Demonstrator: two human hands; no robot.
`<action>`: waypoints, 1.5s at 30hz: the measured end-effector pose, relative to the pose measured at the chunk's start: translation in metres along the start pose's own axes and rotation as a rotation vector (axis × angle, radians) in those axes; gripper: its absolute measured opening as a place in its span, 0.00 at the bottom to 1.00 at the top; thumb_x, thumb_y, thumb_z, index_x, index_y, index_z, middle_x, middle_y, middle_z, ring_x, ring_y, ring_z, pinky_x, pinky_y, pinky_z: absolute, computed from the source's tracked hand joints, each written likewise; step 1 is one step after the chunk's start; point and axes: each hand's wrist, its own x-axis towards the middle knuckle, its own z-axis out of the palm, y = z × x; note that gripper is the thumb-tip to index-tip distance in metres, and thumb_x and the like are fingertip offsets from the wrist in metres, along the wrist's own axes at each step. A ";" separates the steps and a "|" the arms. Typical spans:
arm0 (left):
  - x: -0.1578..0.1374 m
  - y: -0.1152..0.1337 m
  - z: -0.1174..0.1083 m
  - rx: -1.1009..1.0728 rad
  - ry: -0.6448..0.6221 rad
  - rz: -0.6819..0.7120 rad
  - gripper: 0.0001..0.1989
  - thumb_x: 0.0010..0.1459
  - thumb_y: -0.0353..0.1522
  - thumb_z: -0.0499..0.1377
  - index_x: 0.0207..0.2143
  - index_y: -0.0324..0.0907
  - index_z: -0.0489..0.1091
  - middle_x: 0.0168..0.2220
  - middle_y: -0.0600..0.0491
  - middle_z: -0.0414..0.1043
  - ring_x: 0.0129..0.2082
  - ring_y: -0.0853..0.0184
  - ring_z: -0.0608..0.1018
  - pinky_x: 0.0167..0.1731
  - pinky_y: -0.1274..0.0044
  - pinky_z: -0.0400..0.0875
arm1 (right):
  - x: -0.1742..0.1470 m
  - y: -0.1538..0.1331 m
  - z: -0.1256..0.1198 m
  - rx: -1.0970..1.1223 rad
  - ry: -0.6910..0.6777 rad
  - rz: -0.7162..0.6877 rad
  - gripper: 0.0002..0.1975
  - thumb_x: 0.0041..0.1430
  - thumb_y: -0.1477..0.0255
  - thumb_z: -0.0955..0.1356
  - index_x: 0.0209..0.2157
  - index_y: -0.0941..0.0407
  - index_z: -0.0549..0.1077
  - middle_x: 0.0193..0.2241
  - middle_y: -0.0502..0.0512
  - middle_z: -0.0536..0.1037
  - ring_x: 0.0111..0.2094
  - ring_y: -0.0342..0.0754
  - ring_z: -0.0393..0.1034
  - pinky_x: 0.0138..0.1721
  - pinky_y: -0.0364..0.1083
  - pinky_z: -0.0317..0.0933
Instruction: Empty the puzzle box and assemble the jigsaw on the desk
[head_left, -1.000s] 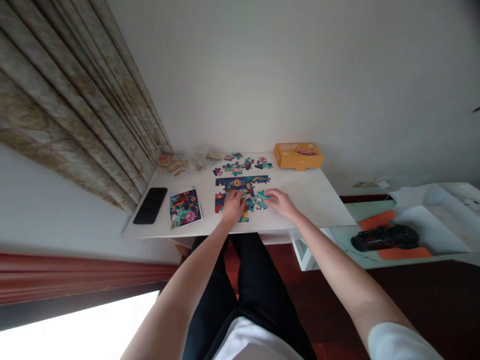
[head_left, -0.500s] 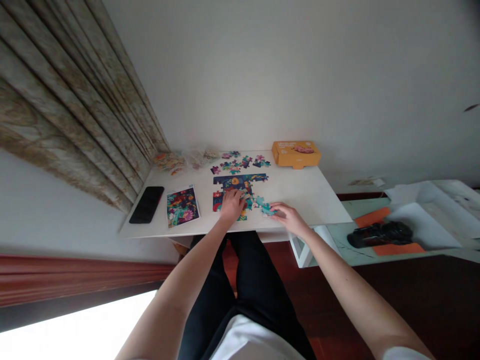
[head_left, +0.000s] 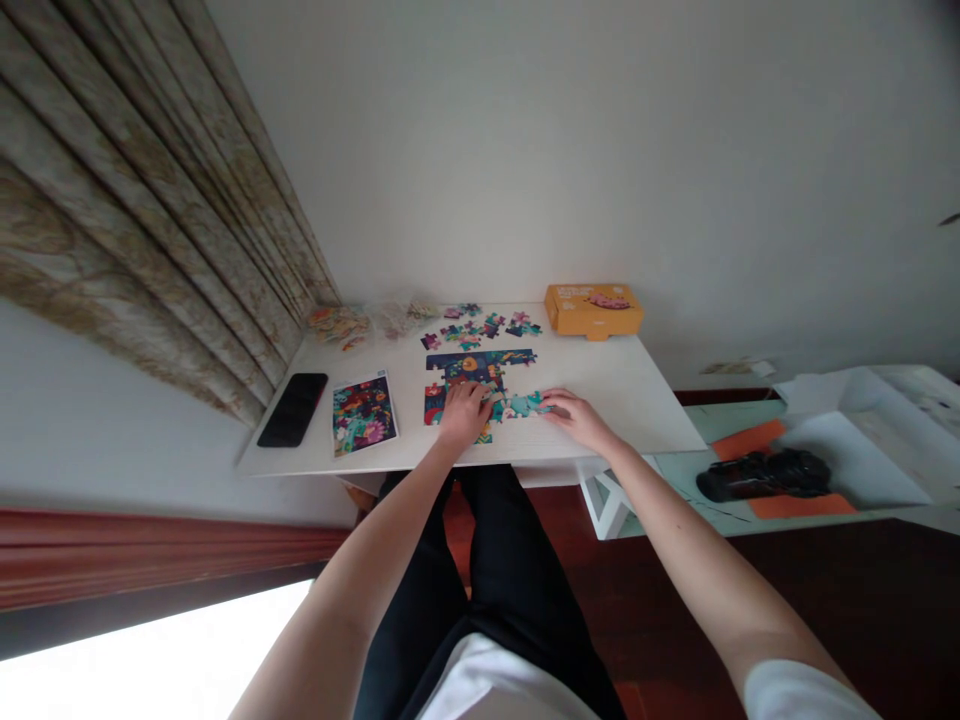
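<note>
A partly joined jigsaw puzzle (head_left: 469,364), dark blue with bright figures, lies flat on the white table (head_left: 600,385). My left hand (head_left: 465,412) rests on its lower middle, fingers laid out over the pieces and hiding some of them. To the right, a short row of teal puzzle pieces (head_left: 523,405) extends from the puzzle's lower part. At the right end of that row, my right hand (head_left: 576,418) pinches a puzzle piece between thumb and fingers. Whether the row is fully locked to the puzzle, I cannot tell.
Loose puzzle pieces (head_left: 469,335) lie behind the puzzle. A picture card (head_left: 365,414) and a black phone (head_left: 294,410) are at left. Clear plastic bags (head_left: 397,315) sit at the back, with a yellow box (head_left: 594,310) at back right. A lower glass table (head_left: 675,490) stands at right.
My right hand has moved slightly away from me, swinging the teal pieces up from a downward slant to nearly level with the puzzle. My left hand stays on the puzzle.
</note>
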 end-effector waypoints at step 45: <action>-0.025 0.061 0.009 -0.293 -0.057 0.303 0.13 0.67 0.33 0.63 0.53 0.47 0.71 0.53 0.47 0.77 0.57 0.56 0.77 0.62 0.60 0.70 | -0.042 -0.056 0.012 0.037 0.072 0.074 0.18 0.64 0.66 0.70 0.56 0.48 0.76 0.59 0.60 0.76 0.57 0.56 0.73 0.51 0.54 0.74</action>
